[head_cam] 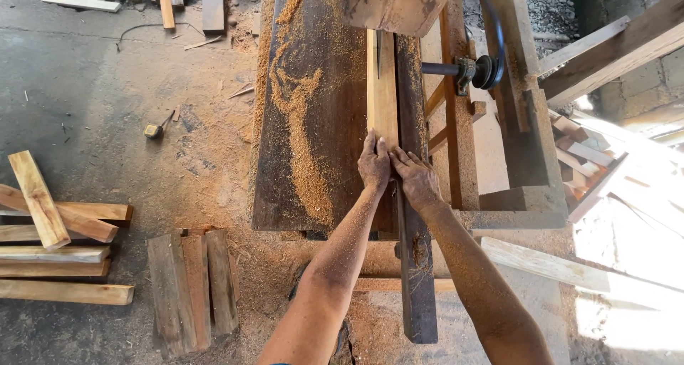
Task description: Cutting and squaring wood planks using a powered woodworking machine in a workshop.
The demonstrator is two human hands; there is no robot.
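pale wood strip [382, 87] lies lengthwise on the dark bench [313, 51], just beside a dark guide rail [412, 194] on its right. left hand [373, 164] presses flat on the strip's near end, fingers together and extended, gripping nothing. right hand [417, 178] rests flat beside it, touching the left hand, fingers spread over strip and rail. sawdust [303, 137] streaks the bench. cut boards [192, 290] and a lumber pile [57, 244] lie on the floor to the left.
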